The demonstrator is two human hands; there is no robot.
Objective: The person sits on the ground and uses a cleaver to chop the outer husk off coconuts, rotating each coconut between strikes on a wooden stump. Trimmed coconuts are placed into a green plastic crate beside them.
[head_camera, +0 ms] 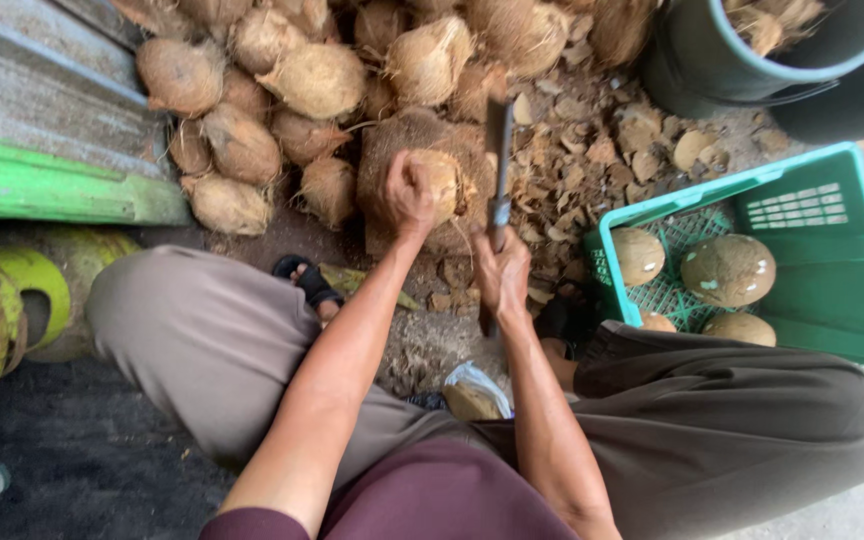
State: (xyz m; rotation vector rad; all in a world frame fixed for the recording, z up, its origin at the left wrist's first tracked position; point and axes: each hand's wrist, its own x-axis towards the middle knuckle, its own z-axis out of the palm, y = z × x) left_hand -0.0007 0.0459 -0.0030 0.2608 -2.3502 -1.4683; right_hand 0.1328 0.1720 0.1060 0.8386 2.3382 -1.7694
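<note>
My left hand grips a husked brown coconut and holds it on a wooden chopping block. My right hand is closed round the handle of a cleaver, whose dark blade points up and away, just right of the coconut. I sit with knees spread, a sandalled foot near the block.
A pile of fibrous coconuts lies beyond the block. Husk chips litter the ground. A green plastic crate at the right holds peeled coconuts. A dark bucket stands at top right. A green-edged board is at left.
</note>
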